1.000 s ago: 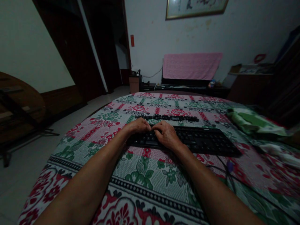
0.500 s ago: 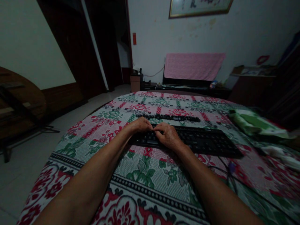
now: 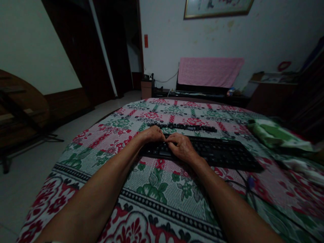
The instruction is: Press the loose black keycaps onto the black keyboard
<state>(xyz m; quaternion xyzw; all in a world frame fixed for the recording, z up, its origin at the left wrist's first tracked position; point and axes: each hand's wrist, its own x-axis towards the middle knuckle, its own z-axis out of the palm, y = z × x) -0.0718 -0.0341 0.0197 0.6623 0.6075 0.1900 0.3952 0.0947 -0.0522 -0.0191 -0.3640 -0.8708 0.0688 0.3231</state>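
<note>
Starting on the left, the bare left hand [image 3: 155,134] reaches over the left part of the long black plastic keyboard [image 3: 227,153], which lies flat on the red, green and white floral tablecloth [image 3: 150,194]. This looks like close fingertip work at the keys, so that hand does best to brace lightly against the frame and leave a line of sight to the contact. Just beyond, the loose row of small black pieces, apparently keycaps [image 3: 193,128], lies near the knuckles; a low, careful wrist avoids scattering it. The bare right hand [image 3: 181,145] should press straight and gently, without sliding the keyboard on the cloth. Further right, slack in the thin black cable [image 3: 247,193] helps, since a tug could turn the board.

As for pose, the left forearm slants inward from the lower left, wrist bent, back of the hand up, fingers curled and close together. Its tips meet the right hand's, or nearly so, above the keys. On the right hand, thumb and forefinger draw toward each other while the other fingers fold in; whether either hand pinches a small piece cannot be told in this dim light. The right forearm comes in from the lower right, palm down across the keyboard.
</note>
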